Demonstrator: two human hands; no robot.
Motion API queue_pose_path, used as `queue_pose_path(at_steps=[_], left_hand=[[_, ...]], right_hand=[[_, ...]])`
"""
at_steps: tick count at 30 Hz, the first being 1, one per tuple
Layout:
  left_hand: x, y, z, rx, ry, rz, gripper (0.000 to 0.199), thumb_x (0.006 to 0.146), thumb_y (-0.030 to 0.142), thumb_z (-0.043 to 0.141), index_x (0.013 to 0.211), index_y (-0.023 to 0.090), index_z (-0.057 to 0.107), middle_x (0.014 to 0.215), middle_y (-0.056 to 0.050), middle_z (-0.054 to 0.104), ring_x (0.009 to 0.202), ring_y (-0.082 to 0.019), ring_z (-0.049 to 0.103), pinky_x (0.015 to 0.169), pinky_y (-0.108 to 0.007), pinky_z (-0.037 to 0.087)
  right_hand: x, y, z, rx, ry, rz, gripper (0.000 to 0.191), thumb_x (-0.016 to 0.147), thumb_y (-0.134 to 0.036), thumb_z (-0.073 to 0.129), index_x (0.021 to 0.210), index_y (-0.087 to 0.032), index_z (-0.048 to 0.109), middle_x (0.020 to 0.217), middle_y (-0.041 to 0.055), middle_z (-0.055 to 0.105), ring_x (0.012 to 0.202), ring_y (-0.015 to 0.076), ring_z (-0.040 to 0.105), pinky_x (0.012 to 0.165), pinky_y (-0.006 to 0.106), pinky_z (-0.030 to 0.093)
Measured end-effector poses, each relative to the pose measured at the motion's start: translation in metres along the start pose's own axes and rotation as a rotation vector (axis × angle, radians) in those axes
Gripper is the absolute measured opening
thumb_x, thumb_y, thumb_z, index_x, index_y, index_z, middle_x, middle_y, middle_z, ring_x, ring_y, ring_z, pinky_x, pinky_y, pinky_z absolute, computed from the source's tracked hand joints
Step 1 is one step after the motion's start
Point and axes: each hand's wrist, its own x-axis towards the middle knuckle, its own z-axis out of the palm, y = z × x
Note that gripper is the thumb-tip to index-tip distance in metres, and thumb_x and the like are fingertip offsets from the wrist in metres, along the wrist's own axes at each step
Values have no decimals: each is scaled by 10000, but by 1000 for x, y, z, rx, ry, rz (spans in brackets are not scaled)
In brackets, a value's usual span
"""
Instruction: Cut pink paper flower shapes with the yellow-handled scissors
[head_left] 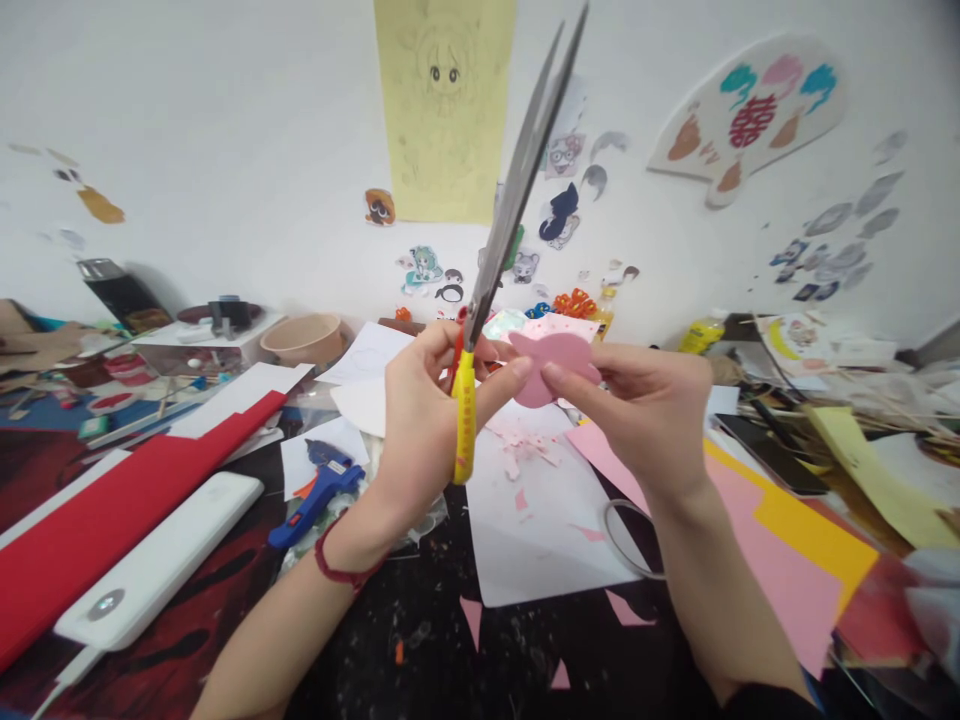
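Observation:
Scissors (pixel 499 230) with yellow and red handles hang in my left hand (pixel 424 410), their blades pointing up and slightly apart. The thumb of that hand also presses on the left edge of a rounded pink cutout (pixel 562 370), which looks like paper or thin foam. From the other side my right hand (pixel 652 410) pinches the same cutout between thumb and fingers. Both hands are raised over a white sheet (pixel 540 550) scattered with pink scraps (pixel 525 445). Fingers behind the cutout are partly hidden.
A blue glue gun (pixel 315 500), a white power bank (pixel 161 560) with a cable and a red strip (pixel 135 500) lie at left. Pink sheets (pixel 780 570), a yellow sheet (pixel 810 520) and a phone (pixel 772 455) lie at right. A bowl (pixel 302 338) stands behind.

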Motion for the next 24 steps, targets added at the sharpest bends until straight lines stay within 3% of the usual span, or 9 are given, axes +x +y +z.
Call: queue_pose_path(at_steps=[3,6,10,15,18,24], left_hand=[[2,4,-1,109,100,39,300,810,409,789,751,182,602,838,-28,703,683,-124,604,565,-254,449],[4,8,-5,113,167,77,328,863,462,728,751,190,584,730,-9,676,597,-108,554,521,-258,389],[6,8,-10,34,75,-6,400,862,537,705,707,190,581,661,-19,661,562,-113,498,511,-271,356],[7,4,-11,-21,-35,-121,446,834,547,728,660,180,542,583,12,501,538,-97,398,476,-259,250],[5,9,-10,-52,-97,-166,454,773,438,814,628,179,471,565,41,409,541,-83,345,497,-249,250],[4,12,-10,-50,-82,-237,373,654,249,883,671,176,518,552,72,401,528,-67,352,495,-226,275]], right_hand=[[-2,0,0,-160,117,-206,72,829,-219,775,771,-261,772,689,-14,710,616,143,594,565,313,456],[-4,3,-2,-350,168,-466,243,823,-112,748,958,-311,785,824,-7,780,731,200,713,673,356,577],[-8,10,-7,-628,173,-749,362,834,-63,688,1093,-306,756,862,0,786,850,243,759,840,404,639],[-13,11,-13,-751,37,-941,451,828,-53,711,1234,-248,704,1068,39,783,997,246,753,1008,391,615],[-14,8,-15,-788,-43,-931,420,849,-84,717,1231,-258,712,1125,38,771,1017,242,755,1029,358,607],[-8,6,-15,-687,-281,-639,318,920,-164,659,1179,-335,733,1133,-16,766,1043,234,750,985,365,634]])
